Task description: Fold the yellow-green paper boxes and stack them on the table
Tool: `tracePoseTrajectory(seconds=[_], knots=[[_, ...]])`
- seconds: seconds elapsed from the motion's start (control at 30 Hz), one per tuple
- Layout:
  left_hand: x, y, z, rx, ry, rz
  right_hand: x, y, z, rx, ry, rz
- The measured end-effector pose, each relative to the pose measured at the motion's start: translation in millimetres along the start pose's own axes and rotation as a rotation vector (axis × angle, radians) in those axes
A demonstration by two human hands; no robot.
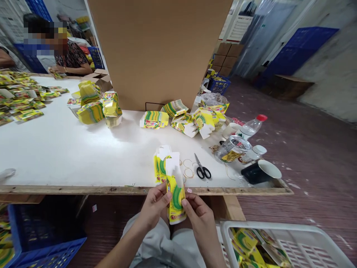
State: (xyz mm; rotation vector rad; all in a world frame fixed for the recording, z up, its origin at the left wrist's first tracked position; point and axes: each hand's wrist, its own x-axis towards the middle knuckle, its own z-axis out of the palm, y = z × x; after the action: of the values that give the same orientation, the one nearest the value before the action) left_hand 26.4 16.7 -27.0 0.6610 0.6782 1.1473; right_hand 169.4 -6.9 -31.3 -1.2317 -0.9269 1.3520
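Nearest, the bare left hand (pixel 154 204) pinches the left long edge of a slim yellow-and-green card carton (pixel 176 190), held at the near edge of the white-topped desk (pixel 55 152); the bare right hand (pixel 200 213) pinches its right edge. It looks light and thin-walled, probably slick on its printed face and easily creased, so light fingertips along both long edges, clear of the white end flap (pixel 173 160), should suit it best.

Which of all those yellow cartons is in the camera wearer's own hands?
The flat carton pinched between the left hand and the right hand. Other cartons, like the small stack just behind it, lie on the white table.
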Motion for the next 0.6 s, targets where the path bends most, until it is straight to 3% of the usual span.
tracePoseTrajectory(seconds=[0.17, 0.33, 0.43, 0.6], knots=[[2.9, -13.1, 0.2, 0.051, 0.084, 0.018, -3.3, 10.9, -2.3, -0.075, 0.088, -0.013], [-0.6, -15.9, -0.2, 0.155, 0.153, 0.156, -3.5, 13.3, -5.8, -0.24, 0.123, -0.134], [-5.6, -12.8, -0.3, 0.237, 0.098, 0.176, -1.8, 7.9, -8.6, -0.234, 0.08, -0.177], [-12.3, -3.2, -1.5, 0.308, -0.095, 0.099, 1.6, -8.6, -18.4, -0.133, -0.044, -0.244]])
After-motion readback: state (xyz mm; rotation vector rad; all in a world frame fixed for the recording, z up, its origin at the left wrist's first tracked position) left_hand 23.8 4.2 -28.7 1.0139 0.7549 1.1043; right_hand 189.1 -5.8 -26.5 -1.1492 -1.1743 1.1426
